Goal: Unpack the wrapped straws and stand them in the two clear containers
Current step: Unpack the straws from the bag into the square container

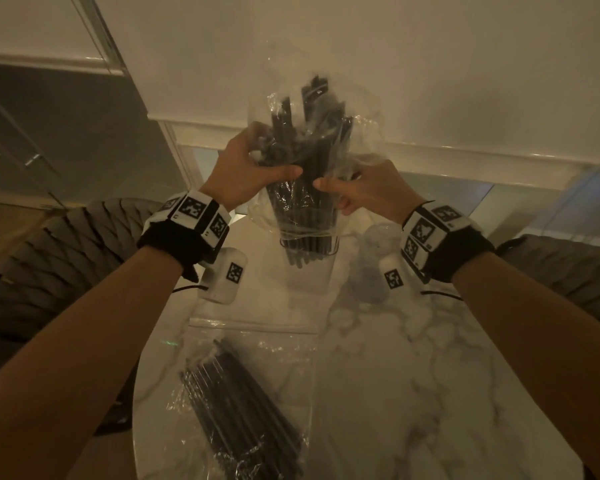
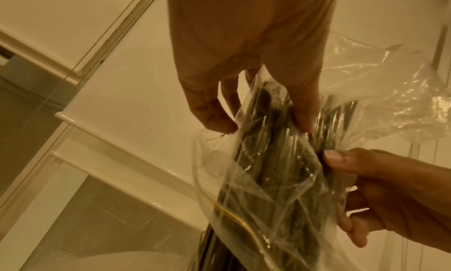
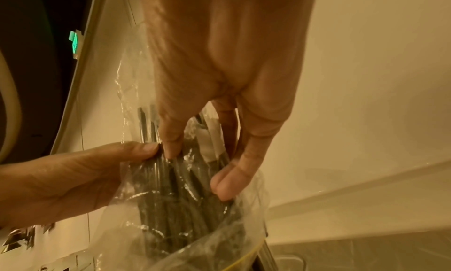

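A clear plastic bag [image 1: 312,143] of black straws [image 1: 303,202] is held upright over the table by both hands. My left hand [image 1: 271,161] grips its left side, thumb in front. My right hand [image 1: 336,194] pinches the right side. The straws' lower ends stick out of the bag's downward mouth and appear to sit inside a clear container [image 1: 302,271]. A second clear container [image 1: 369,268] stands just to the right. In the left wrist view my left hand [image 2: 263,121] clasps the straws [image 2: 268,169] through the film. The right wrist view shows my right hand [image 3: 200,165] doing the same.
Another zip bag of black straws [image 1: 243,407] lies on the round marble table [image 1: 413,393] near its front left edge. Woven chairs stand at the left [image 1: 49,271] and right [image 1: 561,265]. A white roller blind [image 1: 430,81] hangs behind.
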Demonstrator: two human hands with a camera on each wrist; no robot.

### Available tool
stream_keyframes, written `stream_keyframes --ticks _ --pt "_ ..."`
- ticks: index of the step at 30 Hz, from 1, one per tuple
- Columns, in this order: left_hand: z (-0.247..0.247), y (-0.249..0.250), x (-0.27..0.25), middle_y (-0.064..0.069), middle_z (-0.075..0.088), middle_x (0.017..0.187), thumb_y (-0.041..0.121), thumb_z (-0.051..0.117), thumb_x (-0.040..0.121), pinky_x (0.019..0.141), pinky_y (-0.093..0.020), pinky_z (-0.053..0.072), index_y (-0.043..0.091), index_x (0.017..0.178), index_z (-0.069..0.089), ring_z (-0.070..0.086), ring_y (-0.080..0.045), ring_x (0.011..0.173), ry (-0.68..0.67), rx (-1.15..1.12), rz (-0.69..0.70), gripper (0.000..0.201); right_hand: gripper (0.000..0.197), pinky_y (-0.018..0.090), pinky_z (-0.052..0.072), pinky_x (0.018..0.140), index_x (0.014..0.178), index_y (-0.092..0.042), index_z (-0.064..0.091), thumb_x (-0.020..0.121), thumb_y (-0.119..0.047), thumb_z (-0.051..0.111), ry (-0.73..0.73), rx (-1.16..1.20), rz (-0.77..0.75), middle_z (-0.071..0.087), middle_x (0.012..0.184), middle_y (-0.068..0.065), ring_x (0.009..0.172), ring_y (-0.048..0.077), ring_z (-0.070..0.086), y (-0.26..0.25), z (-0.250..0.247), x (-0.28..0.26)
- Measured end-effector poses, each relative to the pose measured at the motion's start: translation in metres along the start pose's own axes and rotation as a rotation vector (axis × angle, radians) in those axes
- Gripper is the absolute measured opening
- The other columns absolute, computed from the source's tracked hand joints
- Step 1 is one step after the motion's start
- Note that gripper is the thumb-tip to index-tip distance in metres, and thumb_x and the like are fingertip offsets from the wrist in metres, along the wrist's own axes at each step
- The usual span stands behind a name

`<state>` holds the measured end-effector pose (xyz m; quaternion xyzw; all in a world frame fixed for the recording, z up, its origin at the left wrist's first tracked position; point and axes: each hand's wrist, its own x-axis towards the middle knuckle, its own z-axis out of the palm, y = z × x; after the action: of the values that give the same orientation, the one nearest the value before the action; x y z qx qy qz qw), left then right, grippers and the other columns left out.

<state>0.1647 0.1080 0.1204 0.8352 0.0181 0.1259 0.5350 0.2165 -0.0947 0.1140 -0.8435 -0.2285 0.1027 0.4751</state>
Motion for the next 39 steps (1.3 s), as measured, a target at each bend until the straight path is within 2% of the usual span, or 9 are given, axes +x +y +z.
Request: stream_keyframes --ticks 7,12,15,17,19,23,27,32,39 --pt "-0.001 0.006 0.004 -0.003 0.069 0.107 0.011 0.076 0.073 0.09 -0.042 0.055 0.016 0.111 0.061 0.067 -0.015 0.099 -0.117 0.003 0.047 0.041 0.083 0.024 0.056 0.051 0.131 -0.017 0.038 0.064 -0.042 0.081 -0.014 0.091 -0.03 0.062 0.116 0.0 0.088 0.013 0.068 0.0 -0.008 0.006" --pt "-0.004 0.006 0.002 -0.001 0.067 0.112 0.019 0.082 0.066 0.086 -0.043 0.056 0.025 0.112 0.059 0.065 -0.017 0.103 -0.114 0.004 0.051 0.052 0.06 0.018 0.054 0.046 0.119 -0.016 0.055 0.07 -0.041 0.077 0.034 0.004 -0.058 0.062 0.09 -0.014 0.059 -0.005 0.065 -0.002 -0.014 0.003" --pt "-0.005 0.009 0.001 -0.001 0.06 0.116 0.016 0.081 0.068 0.073 -0.031 0.059 0.028 0.115 0.054 0.064 -0.015 0.103 -0.117 -0.052 0.048 0.056 0.06 0.022 0.054 0.046 0.117 -0.015 0.056 0.069 -0.043 0.078 0.027 0.063 -0.025 0.066 0.09 -0.004 0.059 0.006 0.066 -0.001 -0.018 0.004" --pt "-0.003 0.011 0.002 -0.003 0.063 0.107 0.015 0.077 0.075 0.065 -0.026 0.057 0.027 0.105 0.058 0.067 -0.017 0.092 -0.084 -0.028 0.064 0.037 0.053 0.023 0.055 0.043 0.113 -0.013 0.057 0.071 -0.038 0.078 0.048 0.076 -0.026 0.065 0.09 -0.001 0.063 0.012 0.067 -0.002 -0.019 0.004" --pt "-0.003 0.013 0.002 -0.005 0.068 0.096 0.017 0.074 0.079 0.063 -0.032 0.056 0.026 0.09 0.062 0.069 -0.021 0.083 -0.039 -0.005 0.078 0.018 0.037 0.024 0.055 0.042 0.104 -0.014 0.057 0.076 -0.029 0.075 0.077 0.072 -0.043 0.065 0.084 0.0 0.069 0.022 0.069 -0.004 -0.021 0.003" --pt "-0.006 0.015 0.003 -0.004 0.069 0.085 0.014 0.073 0.079 0.066 -0.037 0.056 0.029 0.079 0.061 0.068 -0.027 0.078 -0.022 0.027 0.087 0.019 0.012 0.032 0.057 0.046 0.083 -0.021 0.058 0.081 -0.021 0.07 0.092 0.025 -0.058 0.066 0.073 0.001 0.068 0.031 0.069 -0.009 -0.026 0.001" --pt "-0.012 0.014 0.003 0.001 0.07 0.077 0.014 0.075 0.077 0.061 -0.025 0.053 0.029 0.077 0.062 0.067 -0.012 0.068 0.026 0.041 0.117 0.02 0.017 0.019 0.054 0.041 0.092 -0.014 0.058 0.082 -0.023 0.069 0.115 0.014 -0.071 0.065 0.073 0.0 0.05 0.009 0.065 -0.01 -0.032 0.0" --pt "-0.012 0.015 0.001 -0.015 0.068 0.074 0.031 0.078 0.073 0.063 -0.024 0.05 0.031 0.08 0.066 0.062 -0.015 0.064 0.035 0.055 0.108 0.014 0.047 0.019 0.054 0.042 0.113 -0.007 0.056 0.076 -0.03 0.073 0.026 0.015 0.001 0.067 0.089 0.005 0.064 0.016 0.067 -0.005 -0.042 0.001" --pt "-0.008 0.033 0.005 0.005 0.07 0.086 0.014 0.075 0.077 0.066 -0.012 0.049 0.005 0.096 0.068 0.067 0.002 0.073 0.038 -0.067 0.141 0.022 0.051 0.025 0.058 0.053 0.11 -0.013 0.063 0.07 -0.042 0.076 0.018 0.01 -0.005 0.067 0.093 0.002 0.074 0.015 0.068 -0.009 -0.06 -0.002"
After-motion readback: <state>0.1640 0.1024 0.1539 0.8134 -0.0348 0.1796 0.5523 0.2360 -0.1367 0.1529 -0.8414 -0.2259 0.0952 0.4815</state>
